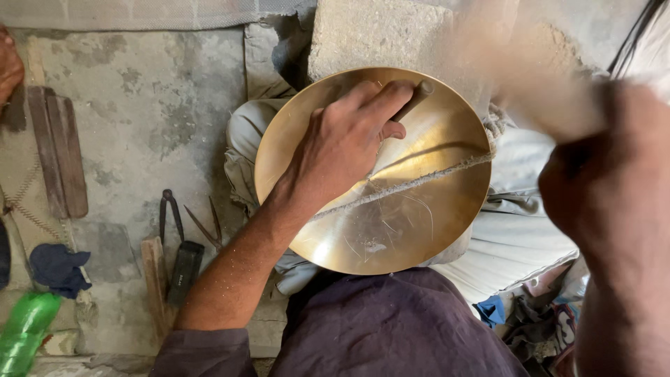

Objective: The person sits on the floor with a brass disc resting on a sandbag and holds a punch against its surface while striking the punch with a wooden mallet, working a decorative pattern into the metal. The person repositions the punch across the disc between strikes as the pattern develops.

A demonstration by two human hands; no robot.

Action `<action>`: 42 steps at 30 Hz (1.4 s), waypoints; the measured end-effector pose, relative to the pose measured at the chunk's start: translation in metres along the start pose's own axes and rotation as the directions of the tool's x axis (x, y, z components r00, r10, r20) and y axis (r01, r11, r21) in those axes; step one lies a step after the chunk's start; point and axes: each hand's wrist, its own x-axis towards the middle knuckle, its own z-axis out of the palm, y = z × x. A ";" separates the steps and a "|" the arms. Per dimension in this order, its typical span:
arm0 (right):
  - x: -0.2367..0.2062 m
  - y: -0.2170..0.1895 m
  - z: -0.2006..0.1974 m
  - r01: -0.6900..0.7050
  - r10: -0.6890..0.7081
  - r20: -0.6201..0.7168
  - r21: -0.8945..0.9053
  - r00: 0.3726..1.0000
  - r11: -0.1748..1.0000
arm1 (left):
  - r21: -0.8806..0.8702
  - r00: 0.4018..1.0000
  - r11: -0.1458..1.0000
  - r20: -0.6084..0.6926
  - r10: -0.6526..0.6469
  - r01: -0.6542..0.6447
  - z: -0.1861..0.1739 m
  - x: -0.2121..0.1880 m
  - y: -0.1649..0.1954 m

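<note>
Our left hand (345,143) rests on the brass dish (391,209), fingers gripping a dark rod (413,101); our right hand (600,167) is blurred, so we cannot tell its grip.

Left hand (349,143) curled, gripping — right hand (600,181) raised, blurred, close to camera.

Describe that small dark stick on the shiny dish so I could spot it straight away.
Start at the round golden brass dish resting on the person's lap. Near its top rim, the left hand grips a short dark brown rod that pokes out past the fingers. It is the only dark, blunt-ended piece on the dish.
</note>
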 end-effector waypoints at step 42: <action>0.066 -0.021 -0.022 0.192 -0.195 0.008 0.128 0.981 0.973 | 0.038 0.997 0.997 0.038 -0.072 0.070 -0.018 0.017 -0.008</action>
